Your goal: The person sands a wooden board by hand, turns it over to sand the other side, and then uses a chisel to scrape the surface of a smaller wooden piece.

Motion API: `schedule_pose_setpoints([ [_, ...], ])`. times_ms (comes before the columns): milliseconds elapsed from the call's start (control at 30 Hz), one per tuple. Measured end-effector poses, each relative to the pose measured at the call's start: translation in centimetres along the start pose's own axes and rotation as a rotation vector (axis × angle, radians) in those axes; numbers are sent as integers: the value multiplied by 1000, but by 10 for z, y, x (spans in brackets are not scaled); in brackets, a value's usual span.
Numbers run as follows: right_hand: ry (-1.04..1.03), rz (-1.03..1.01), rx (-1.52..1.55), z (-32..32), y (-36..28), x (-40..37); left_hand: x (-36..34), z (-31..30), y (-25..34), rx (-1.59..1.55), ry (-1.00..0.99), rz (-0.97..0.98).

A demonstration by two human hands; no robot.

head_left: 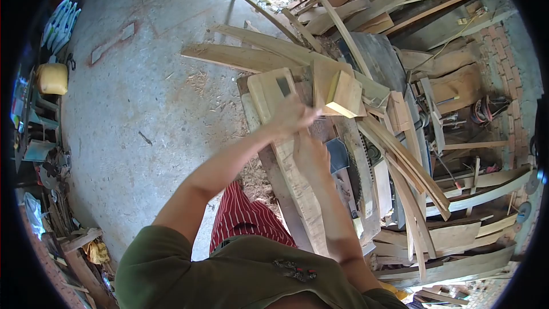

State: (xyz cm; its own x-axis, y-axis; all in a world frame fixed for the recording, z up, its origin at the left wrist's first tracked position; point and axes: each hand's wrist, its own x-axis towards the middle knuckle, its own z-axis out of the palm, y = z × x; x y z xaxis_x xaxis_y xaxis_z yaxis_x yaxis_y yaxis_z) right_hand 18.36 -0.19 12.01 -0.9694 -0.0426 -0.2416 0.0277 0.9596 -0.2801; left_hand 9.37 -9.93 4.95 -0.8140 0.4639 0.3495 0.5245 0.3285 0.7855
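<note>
A long pale plank (296, 182) lies lengthwise on the bench in front of me. Over its far part, my left hand (287, 117) is closed, its arm reaching in from the left. Close behind it, nearer my body, my right hand (312, 157) has its fingers curled closed. Between and under the hands runs a narrow wooden piece with a dark flat part (283, 86) showing past the left hand; I cannot tell what it is. A wooden block with a yellow edge (346, 95) sits just right of the hands. Beside the right hand lies a dark blue-grey sheet (337, 154).
Long boards (246, 57) jut out past the bench's far end. Loose strips (400, 163) and stacked timber (457, 234) crowd the right side by a brick wall (506, 74). Shavings lie on the concrete floor (143, 91). A yellow jerrycan (52, 79) stands far left.
</note>
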Motion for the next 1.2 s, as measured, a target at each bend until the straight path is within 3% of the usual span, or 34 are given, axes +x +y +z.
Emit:
schedule_pose_setpoints([
  [67,-37,22,34,4,6,-20,-11,10,6,113,81,44],
  [167,4,52,19,9,8,-27,-15,25,-9,126,-100,124],
  [233,8,-1,2,5,5,7,11,14,-28,125,8,206],
  [367,93,-28,-9,6,6,32,35,-8,-31,-49,-141,48],
  [433,46,-21,8,8,10,9,11,16,-25,244,44,221],
  [533,17,-1,63,19,18,-41,-29,24,9,41,59,226],
  [633,41,28,31,-1,-2,-14,-1,14,-14,74,-49,102],
  [667,80,11,14,7,4,8,10,5,-18,171,55,236],
  [700,89,11,17,10,5,23,22,-5,-22,176,54,243],
  [767,111,0,19,8,2,40,40,-22,-29,-32,-181,-31],
  [867,85,-42,63,5,5,2,8,3,-15,96,-24,99],
  [933,20,-58,61,12,13,-40,-30,29,-3,314,-66,177],
  [1000,-84,24,14,12,12,-81,-61,17,43,172,-187,61],
  [1100,-74,19,62,11,4,-91,-70,10,47,134,-248,46],
  [1200,41,-108,68,24,-3,-33,-46,11,-11,249,74,122],
])
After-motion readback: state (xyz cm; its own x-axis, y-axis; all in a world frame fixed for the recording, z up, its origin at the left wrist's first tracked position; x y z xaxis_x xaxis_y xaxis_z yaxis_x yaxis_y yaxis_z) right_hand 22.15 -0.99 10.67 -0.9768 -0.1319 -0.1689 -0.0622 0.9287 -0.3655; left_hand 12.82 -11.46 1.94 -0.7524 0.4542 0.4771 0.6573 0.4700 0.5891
